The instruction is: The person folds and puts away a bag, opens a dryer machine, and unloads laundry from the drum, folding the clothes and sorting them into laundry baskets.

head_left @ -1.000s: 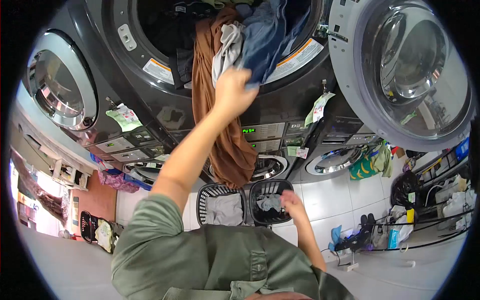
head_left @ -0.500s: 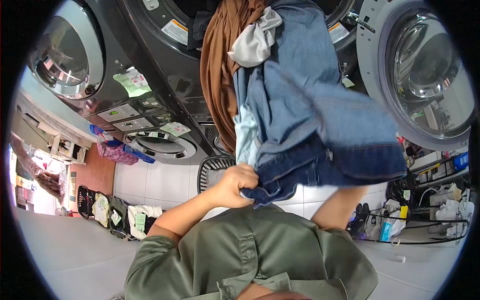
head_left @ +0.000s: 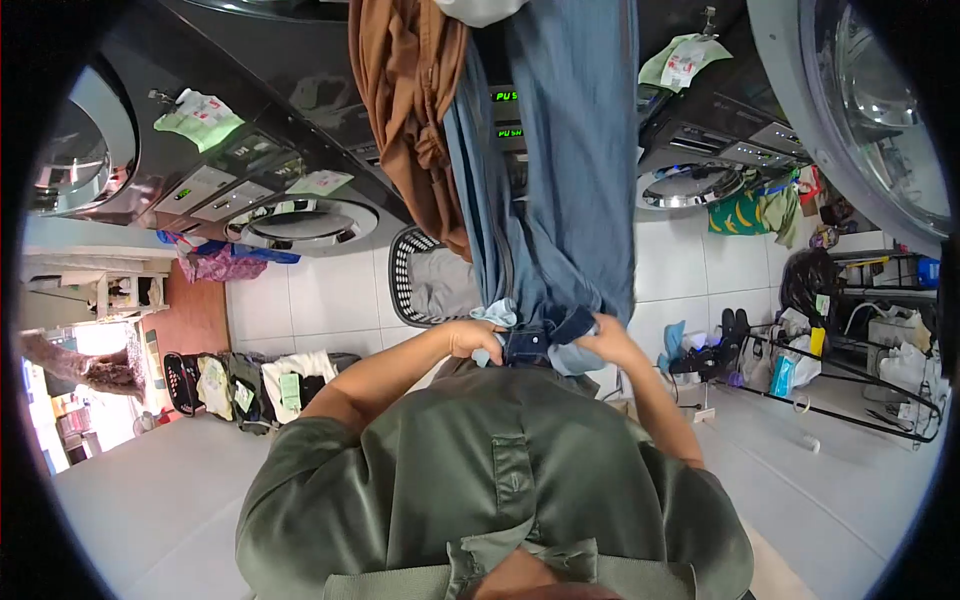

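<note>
A pair of blue jeans [head_left: 585, 200] hangs stretched from the machine opening at the top toward my body, its dark waistband close to my shirt. My left hand [head_left: 474, 340] is closed on the waistband's left side, where pale blue cloth [head_left: 498, 313] bunches beside the fingers. On the opposite side, my right hand [head_left: 608, 345] grips the waistband's edge, its fingers partly behind the denim. A brown garment [head_left: 405, 110] hangs to the left of the jeans. Part of a whitish cloth [head_left: 480, 8] shows at the top edge.
A black laundry basket [head_left: 402, 275] with grey cloth inside stands on the tiled floor below the brown garment. Dark front-loading machines line the far side, with an open round door [head_left: 860, 100] at right. A black metal rack [head_left: 840, 395] holds bags at right; clothes piles [head_left: 290, 385] sit at left.
The jeans have been pulled down toward my body and hang straighter. My right hand has come into sight at the waistband. The view has tilted lower, showing the basket more fully.
</note>
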Demonstrator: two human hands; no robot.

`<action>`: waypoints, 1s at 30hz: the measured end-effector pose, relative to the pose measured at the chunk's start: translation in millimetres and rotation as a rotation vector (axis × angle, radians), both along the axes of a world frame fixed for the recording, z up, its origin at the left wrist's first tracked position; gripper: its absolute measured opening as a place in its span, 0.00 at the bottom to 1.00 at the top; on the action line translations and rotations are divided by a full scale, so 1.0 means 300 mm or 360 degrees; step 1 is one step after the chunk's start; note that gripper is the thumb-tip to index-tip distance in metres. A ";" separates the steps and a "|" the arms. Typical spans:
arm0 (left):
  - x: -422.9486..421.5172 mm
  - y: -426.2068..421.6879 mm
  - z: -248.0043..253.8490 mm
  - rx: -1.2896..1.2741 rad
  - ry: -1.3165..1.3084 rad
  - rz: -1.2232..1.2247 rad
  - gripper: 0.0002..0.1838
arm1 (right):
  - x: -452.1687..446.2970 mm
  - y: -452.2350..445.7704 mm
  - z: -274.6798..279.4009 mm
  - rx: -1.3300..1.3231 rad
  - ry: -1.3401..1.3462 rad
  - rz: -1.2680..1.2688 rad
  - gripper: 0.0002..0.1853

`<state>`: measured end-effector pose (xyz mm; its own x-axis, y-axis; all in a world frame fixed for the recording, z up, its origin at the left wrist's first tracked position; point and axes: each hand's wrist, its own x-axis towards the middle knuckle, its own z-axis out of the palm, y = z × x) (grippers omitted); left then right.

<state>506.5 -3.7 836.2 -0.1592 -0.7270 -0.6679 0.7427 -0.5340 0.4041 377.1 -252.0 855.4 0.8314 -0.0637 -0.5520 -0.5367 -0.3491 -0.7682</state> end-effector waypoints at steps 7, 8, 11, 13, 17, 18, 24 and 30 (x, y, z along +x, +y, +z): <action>-0.070 0.034 -0.222 0.0460 -0.0016 0.0124 0.10 | -0.089 -0.088 -0.338 0.0262 0.0451 -0.0144 0.31; -0.062 0.014 -0.160 0.0665 -0.0076 0.0140 0.12 | -0.091 -0.132 -0.389 0.0505 0.0271 -0.0113 0.30; -0.110 0.102 -0.281 0.0035 -0.0263 -0.0018 0.14 | -0.077 -0.153 -0.207 0.0393 0.0673 0.0088 0.27; -0.134 0.119 -0.312 -0.0192 -0.0503 -0.0024 0.14 | -0.156 -0.158 -0.329 0.0119 0.0646 0.0185 0.24; -0.159 0.052 -0.315 0.0448 -0.0143 0.0219 0.16 | -0.192 -0.127 -0.284 -0.0269 0.0542 0.0290 0.22; -0.173 0.028 -0.311 0.1117 0.0246 0.0318 0.18 | -0.206 -0.128 -0.284 -0.0282 0.0540 0.0349 0.22; -0.197 -0.068 -0.263 0.0645 -0.0747 -0.0087 0.23 | -0.245 -0.228 -0.152 0.0186 0.0628 -0.0601 0.21; 0.117 -0.130 0.163 -0.0857 -0.2133 -0.0456 0.17 | -0.113 -0.351 0.289 0.0494 -0.0196 -0.0561 0.12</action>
